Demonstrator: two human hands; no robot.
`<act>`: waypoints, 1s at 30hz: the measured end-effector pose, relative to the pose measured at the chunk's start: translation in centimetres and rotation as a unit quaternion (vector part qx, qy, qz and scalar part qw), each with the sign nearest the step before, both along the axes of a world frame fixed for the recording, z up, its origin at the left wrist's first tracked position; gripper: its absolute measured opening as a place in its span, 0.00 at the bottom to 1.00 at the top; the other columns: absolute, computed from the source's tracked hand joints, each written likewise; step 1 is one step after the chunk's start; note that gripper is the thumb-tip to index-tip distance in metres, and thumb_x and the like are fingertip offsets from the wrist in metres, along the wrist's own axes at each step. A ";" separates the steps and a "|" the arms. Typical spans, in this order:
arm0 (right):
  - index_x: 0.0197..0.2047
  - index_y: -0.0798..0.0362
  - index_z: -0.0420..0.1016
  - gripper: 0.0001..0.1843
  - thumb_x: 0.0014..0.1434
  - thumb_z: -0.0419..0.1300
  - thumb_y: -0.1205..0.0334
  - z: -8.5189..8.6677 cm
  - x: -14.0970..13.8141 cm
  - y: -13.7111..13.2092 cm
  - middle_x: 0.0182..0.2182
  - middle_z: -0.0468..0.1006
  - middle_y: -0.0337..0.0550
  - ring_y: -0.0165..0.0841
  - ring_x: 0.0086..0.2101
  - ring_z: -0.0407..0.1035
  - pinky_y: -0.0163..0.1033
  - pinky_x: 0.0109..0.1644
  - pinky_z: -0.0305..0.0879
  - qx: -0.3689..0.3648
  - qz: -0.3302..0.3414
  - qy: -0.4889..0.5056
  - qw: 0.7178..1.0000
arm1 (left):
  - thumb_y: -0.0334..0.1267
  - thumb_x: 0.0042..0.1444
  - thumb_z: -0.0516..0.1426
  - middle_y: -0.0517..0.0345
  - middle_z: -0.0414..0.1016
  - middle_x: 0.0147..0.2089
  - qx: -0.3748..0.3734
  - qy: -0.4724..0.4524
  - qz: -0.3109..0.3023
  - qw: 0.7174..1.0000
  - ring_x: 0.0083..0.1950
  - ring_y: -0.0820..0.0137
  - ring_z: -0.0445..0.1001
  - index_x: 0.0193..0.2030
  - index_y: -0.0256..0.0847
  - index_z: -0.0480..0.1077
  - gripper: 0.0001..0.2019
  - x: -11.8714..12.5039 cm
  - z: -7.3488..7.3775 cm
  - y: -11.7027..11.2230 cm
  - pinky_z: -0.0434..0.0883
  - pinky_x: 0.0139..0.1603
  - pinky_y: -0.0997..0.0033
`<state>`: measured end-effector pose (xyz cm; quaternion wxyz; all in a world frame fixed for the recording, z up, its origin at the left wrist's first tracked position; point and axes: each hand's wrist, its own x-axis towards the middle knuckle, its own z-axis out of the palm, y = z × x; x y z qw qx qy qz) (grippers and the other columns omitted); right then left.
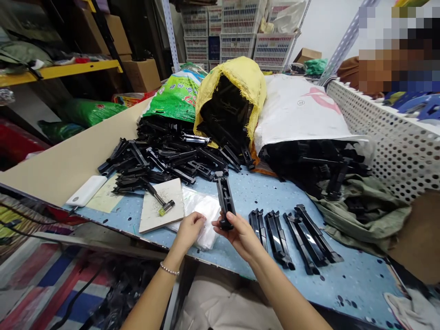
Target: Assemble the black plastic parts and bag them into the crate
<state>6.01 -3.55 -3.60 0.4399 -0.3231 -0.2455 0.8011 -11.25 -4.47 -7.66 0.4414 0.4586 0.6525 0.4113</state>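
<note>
My right hand [237, 231] is closed around the lower end of a long black plastic part [225, 197], which stands nearly upright above the table. My left hand [190, 228] has thumb and fingers pinched together at the edge of a stack of clear plastic bags [208, 229]. Left of the bags, a small hammer [165, 206] with a yellowish tip rests on a pale square board [146, 215]. To the right of my right hand, several matching black parts [280, 238] lie side by side in small groups.
A heap of loose black parts [172, 158] spreads behind the board. Behind it, a green sack [175, 94], a yellow sack [256, 82] and a white sack [295, 110] lie with black parts at their mouths. A perforated white panel [398, 133] borders the right; a white device [87, 190] lies left.
</note>
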 end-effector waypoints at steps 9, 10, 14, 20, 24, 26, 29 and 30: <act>0.32 0.54 0.74 0.15 0.46 0.72 0.55 -2.3 0.6 0.6 0.29 0.78 0.39 0.37 0.39 0.76 0.41 0.45 0.72 -0.032 -0.046 -0.015 0.998 | 0.41 0.47 0.59 0.64 0.64 0.21 0.064 0.172 -0.003 0.983 0.26 0.70 0.64 0.20 0.42 0.62 0.12 0.7 -0.6 -0.5 0.59 0.30 0.71; 0.31 0.55 0.74 0.15 0.45 0.72 0.55 -2.2 0.7 0.5 0.29 0.78 0.40 0.38 0.40 0.76 0.42 0.45 0.72 -0.033 -0.043 -0.002 0.999 | 0.41 0.45 0.61 0.65 0.62 0.20 0.056 0.164 0.008 0.985 0.25 0.71 0.62 0.19 0.42 0.60 0.13 0.7 -0.6 -0.4 0.58 0.29 0.72; 0.33 0.57 0.76 0.16 0.47 0.71 0.55 -1.2 0.6 0.3 0.32 0.79 0.43 0.41 0.43 0.76 0.43 0.47 0.73 -0.034 -0.009 0.037 0.999 | 0.40 0.44 0.60 0.64 0.65 0.21 0.043 0.110 -0.009 0.993 0.26 0.71 0.64 0.20 0.41 0.65 0.09 0.8 -0.2 0.0 0.58 0.30 0.72; 0.34 0.57 0.76 0.16 0.47 0.71 0.54 -1.2 0.1 1.2 0.31 0.80 0.45 0.43 0.43 0.76 0.45 0.47 0.74 -0.032 -0.009 0.041 0.999 | 0.43 0.43 0.60 0.61 0.70 0.22 0.029 0.041 -0.025 0.998 0.27 0.70 0.67 0.22 0.39 0.71 0.09 0.9 -0.3 0.2 0.61 0.29 0.72; 0.31 0.56 0.75 0.16 0.45 0.72 0.55 -2.8 -0.7 1.8 0.28 0.79 0.43 0.41 0.39 0.77 0.43 0.43 0.75 -0.067 -0.040 0.041 0.996 | 0.46 0.43 0.60 0.63 0.68 0.20 0.026 0.000 0.008 1.000 0.24 0.72 0.65 0.21 0.39 0.69 0.13 0.1 -0.2 0.4 0.61 0.27 0.74; 0.30 0.55 0.74 0.15 0.43 0.73 0.57 -3.4 -0.7 1.9 0.28 0.79 0.41 0.39 0.37 0.77 0.40 0.41 0.75 -0.080 -0.058 0.027 0.995 | 0.48 0.45 0.60 0.61 0.70 0.22 0.026 -0.017 0.023 0.999 0.26 0.72 0.66 0.24 0.37 0.72 0.14 -0.7 0.3 0.4 0.62 0.29 0.73; 0.30 0.55 0.75 0.15 0.44 0.73 0.57 -3.3 -0.5 1.4 0.28 0.79 0.41 0.38 0.38 0.77 0.38 0.43 0.75 -0.081 -0.063 0.033 0.994 | 0.47 0.45 0.60 0.57 0.75 0.28 0.028 -0.029 0.037 0.998 0.29 0.70 0.69 0.28 0.37 0.75 0.13 -1.5 1.0 0.3 0.64 0.32 0.72; 0.30 0.55 0.75 0.15 0.45 0.72 0.56 -3.1 -0.4 1.2 0.28 0.79 0.41 0.39 0.40 0.77 0.40 0.44 0.75 -0.076 -0.060 0.044 0.994 | 0.46 0.44 0.60 0.56 0.76 0.30 0.027 -0.032 0.036 0.998 0.30 0.70 0.69 0.27 0.37 0.76 0.13 -1.5 1.1 0.2 0.64 0.32 0.72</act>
